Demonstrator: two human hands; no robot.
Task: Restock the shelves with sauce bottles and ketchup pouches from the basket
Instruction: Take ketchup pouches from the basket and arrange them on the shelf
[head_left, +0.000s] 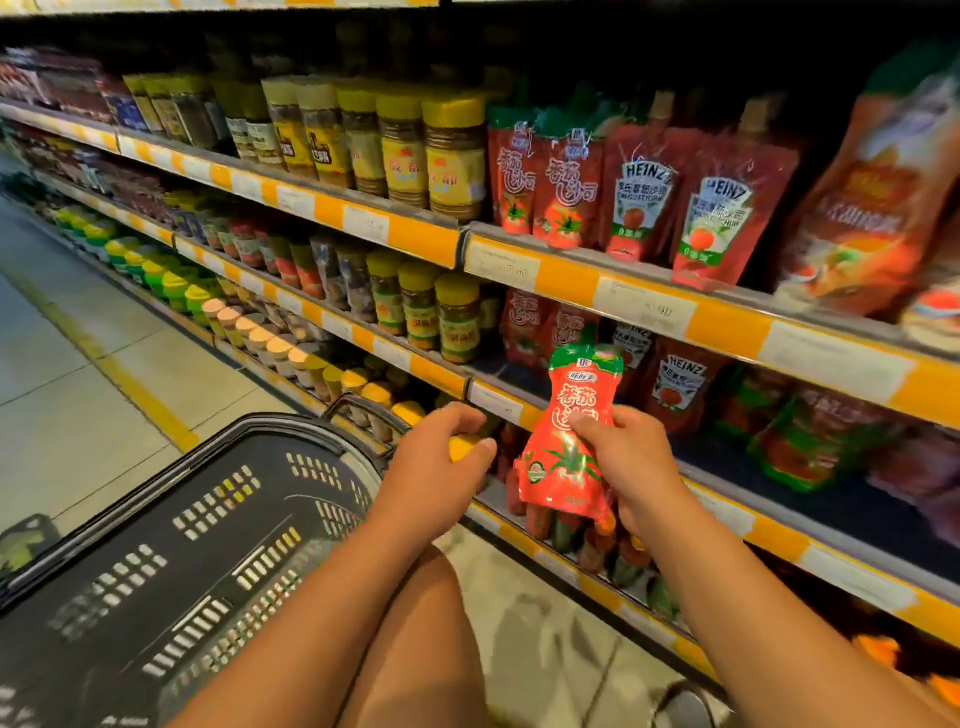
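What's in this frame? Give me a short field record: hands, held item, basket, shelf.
right hand: grips a ketchup pouch, upright, green top
left hand: fingers curled loosely, holds nothing visible
basket: black, lower left, no stock visible inside
matching pouches: upper shelf, beside Heinz pouches
step: pouch not yet shelved

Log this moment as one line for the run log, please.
right hand: holds ketchup pouch upright before shelves | left hand: loosely curled, empty, beside basket | pouch not yet shelved
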